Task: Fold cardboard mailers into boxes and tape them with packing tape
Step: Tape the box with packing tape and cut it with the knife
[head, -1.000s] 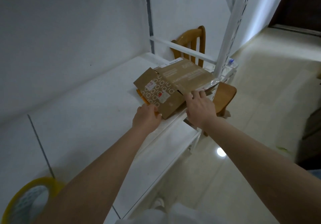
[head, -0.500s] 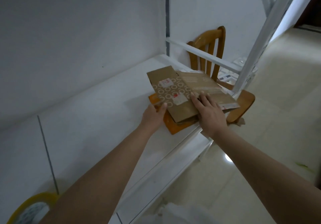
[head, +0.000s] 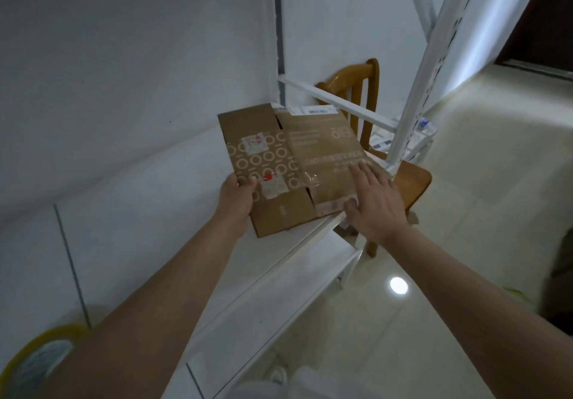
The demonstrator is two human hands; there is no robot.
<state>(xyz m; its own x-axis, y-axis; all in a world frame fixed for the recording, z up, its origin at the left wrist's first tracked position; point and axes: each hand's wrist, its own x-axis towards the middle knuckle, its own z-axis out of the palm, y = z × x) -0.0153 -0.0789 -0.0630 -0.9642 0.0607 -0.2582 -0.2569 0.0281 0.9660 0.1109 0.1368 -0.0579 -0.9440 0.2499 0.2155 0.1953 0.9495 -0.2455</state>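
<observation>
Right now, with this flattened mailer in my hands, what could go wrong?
The flat cardboard mailer overhangs the white table edge near the right hand, so it may tip toward the floor. Only the left hand has a grip; the right lies flat. The tape roll sits far off, by the left elbow.

We count one flattened brown cardboard mailer (head: 279,169), one yellow-rimmed roll of packing tape (head: 34,361), one brown wooden chair (head: 403,178), two bare hands.
</observation>
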